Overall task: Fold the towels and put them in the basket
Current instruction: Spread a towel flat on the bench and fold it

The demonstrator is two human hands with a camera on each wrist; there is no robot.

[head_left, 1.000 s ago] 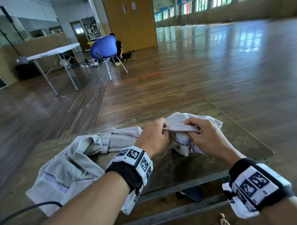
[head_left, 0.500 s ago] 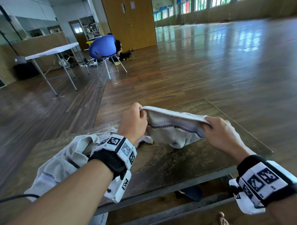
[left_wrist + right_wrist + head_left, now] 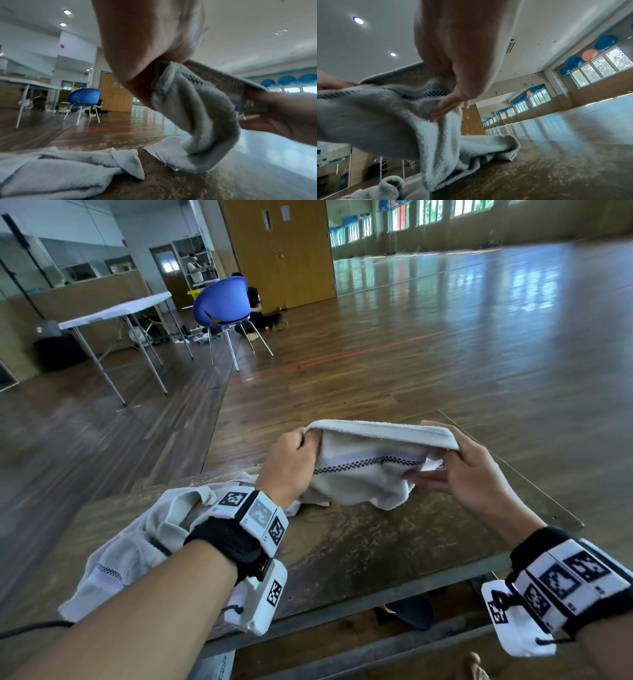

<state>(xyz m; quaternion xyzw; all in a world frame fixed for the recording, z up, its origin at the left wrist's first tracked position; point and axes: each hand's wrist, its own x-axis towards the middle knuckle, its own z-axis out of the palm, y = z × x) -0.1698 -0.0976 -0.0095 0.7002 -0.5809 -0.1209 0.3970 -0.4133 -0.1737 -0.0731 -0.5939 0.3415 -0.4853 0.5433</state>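
Left hand: the left hand (image 3: 291,463) has its fingers curled tight on the left end of the towel's top hem, lifted above the table.
Right hand: the right hand (image 3: 469,470) pinches the right end of the same hem under the thumb; its lower fingers (image 3: 428,475) lie straight against the hanging cloth.
Held towel: the white towel (image 3: 370,470) is looped terry with a thick rolled hem and a thin black-and-white checked band; it is stretched between the two hands, sagging in a soft pouch whose bottom rests on the table.
Second towel: the second towel (image 3: 137,546), same weave and band, lies crumpled on the table to the left of the held towel, partly over the near edge.
Table: the table (image 3: 376,549) is worn, mottled brown wood with a metal frame under its edge.
Left wrist view only: the held towel's lower fold (image 3: 171,155) lies on the table just beside the second towel (image 3: 68,171).
Right wrist view only: the held towel's drape ends in bunched folds (image 3: 488,148) on the tabletop.
Beyond the table: a blue chair (image 3: 222,302) and a white folding table (image 3: 116,311) stand on glossy wood flooring.
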